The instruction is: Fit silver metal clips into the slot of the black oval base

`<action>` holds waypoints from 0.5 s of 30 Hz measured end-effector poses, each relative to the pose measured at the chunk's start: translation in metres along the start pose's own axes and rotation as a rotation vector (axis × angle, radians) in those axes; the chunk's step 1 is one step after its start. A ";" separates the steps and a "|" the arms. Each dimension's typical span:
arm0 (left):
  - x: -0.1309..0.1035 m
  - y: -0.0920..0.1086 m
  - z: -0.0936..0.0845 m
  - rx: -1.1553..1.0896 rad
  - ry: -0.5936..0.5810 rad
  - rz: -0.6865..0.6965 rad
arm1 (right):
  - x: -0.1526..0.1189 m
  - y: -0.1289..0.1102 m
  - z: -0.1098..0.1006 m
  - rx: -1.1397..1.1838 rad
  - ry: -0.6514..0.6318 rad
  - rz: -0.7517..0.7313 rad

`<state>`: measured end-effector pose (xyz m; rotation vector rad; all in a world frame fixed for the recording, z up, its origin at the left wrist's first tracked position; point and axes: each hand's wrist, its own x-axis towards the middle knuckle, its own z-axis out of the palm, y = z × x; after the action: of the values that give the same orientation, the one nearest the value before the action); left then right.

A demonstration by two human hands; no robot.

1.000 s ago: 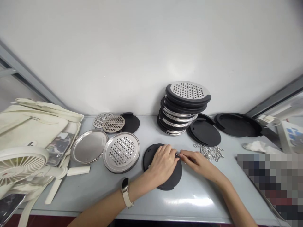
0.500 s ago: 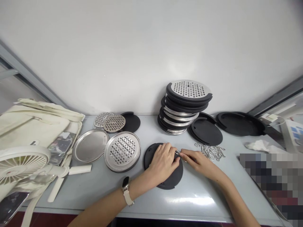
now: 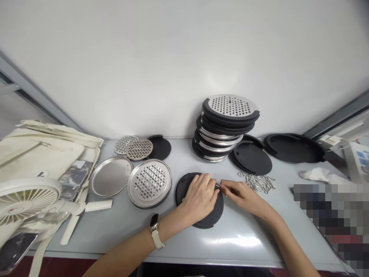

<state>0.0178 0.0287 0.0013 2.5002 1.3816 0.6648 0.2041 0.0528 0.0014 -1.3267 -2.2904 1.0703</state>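
My left hand (image 3: 201,197) lies over a round black disc (image 3: 212,216), its bent fingers holding the disc down near its right edge. At that edge my right hand (image 3: 238,193) pinches a small shiny wire clip (image 3: 217,185) between thumb and fingers. The clip's far end meets the left fingertips; whether it passes through the disc is hidden. Just right of my right hand lies a loose pile of similar wire clips (image 3: 261,183). To the left of the disc sits a round metal grater plate (image 3: 150,184).
A tall leaning stack of black discs and grater plates (image 3: 227,125) stands behind my hands. More black discs (image 3: 252,157) and large black trays (image 3: 294,150) are at the back right. Plain metal plates (image 3: 111,177), a white fan (image 3: 27,204) and a cream bag (image 3: 43,154) occupy the left.
Both hands stay at the disc's edge. The wire clip has turned slightly and shows less between the fingers, with the right fingertips a little closer in. The view has shifted slightly.
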 end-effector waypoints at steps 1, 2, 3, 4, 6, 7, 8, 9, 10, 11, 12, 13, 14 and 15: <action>0.000 0.000 0.000 0.007 -0.001 0.001 | 0.000 0.000 0.000 0.000 0.000 -0.001; 0.000 0.000 0.000 0.012 -0.002 0.002 | 0.000 0.000 0.000 0.000 0.001 -0.001; 0.000 0.000 0.000 0.015 -0.002 0.002 | 0.000 0.000 0.000 0.001 0.004 -0.001; 0.000 0.000 0.000 0.016 0.001 0.000 | -0.001 0.000 0.000 0.002 0.007 -0.001; 0.000 0.000 0.000 0.012 0.004 -0.008 | -0.001 -0.001 -0.001 0.007 0.009 -0.004; 0.000 0.000 0.000 0.011 0.006 -0.011 | -0.001 -0.001 -0.001 0.010 0.009 -0.007; 0.000 0.000 0.000 0.013 0.006 -0.012 | -0.001 -0.001 -0.001 0.013 0.007 -0.009; 0.000 0.000 0.000 0.017 0.005 -0.011 | -0.001 -0.001 -0.001 0.015 0.006 -0.011; 0.000 0.001 0.000 0.023 0.004 -0.008 | -0.001 -0.001 -0.001 0.017 0.005 -0.010; 0.000 0.001 0.000 0.028 0.003 -0.006 | -0.001 -0.001 -0.001 0.019 0.006 -0.007; 0.000 0.001 -0.001 0.032 0.002 -0.004 | -0.001 -0.001 0.000 0.018 0.008 -0.004; 0.000 0.001 -0.001 0.034 0.001 -0.003 | -0.001 -0.001 0.000 0.016 0.012 0.001; 0.000 0.001 -0.001 0.037 -0.001 -0.001 | 0.000 -0.001 0.000 0.011 0.018 0.005; 0.000 0.001 -0.001 0.042 -0.003 0.003 | 0.000 -0.001 0.000 0.005 0.024 0.009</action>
<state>0.0181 0.0277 0.0027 2.5346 1.4053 0.6387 0.2034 0.0524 0.0017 -1.3416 -2.2654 1.0557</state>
